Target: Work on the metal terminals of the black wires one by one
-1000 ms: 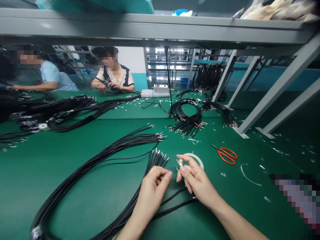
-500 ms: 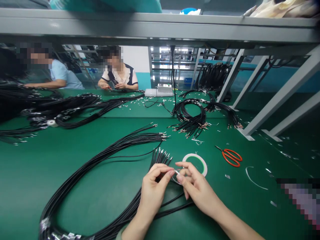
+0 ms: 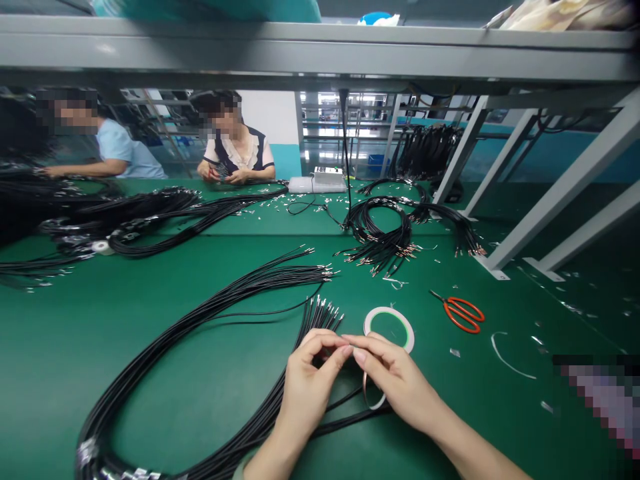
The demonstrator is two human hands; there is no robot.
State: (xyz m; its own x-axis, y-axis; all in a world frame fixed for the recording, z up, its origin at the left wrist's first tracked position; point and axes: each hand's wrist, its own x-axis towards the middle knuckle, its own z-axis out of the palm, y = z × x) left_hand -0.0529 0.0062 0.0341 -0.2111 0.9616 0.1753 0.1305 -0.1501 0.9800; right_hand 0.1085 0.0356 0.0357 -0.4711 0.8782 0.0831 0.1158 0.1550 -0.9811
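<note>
Tape roll (image 3: 389, 311), lower rim behind right fingers (image 3: 373, 345)

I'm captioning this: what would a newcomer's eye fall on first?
First, the big curve of black cables on the near left of the green table. Next, the left hand and right hand, fingertips meeting just below centre. Then the orange-handled scissors, to the right.

On my feed I see two bare hands near the lower centre of the frame, the left hand (image 3: 306, 380) and the right hand (image 3: 400, 373), slim-fingered, with a smooth, rounded thumbnail on the right. The right forearm (image 3: 467, 437) shows bare. At the bottom edge, left of centre, I catch a sliver of muted green sleeve (image 3: 241, 469), its weave too small to read.
</note>
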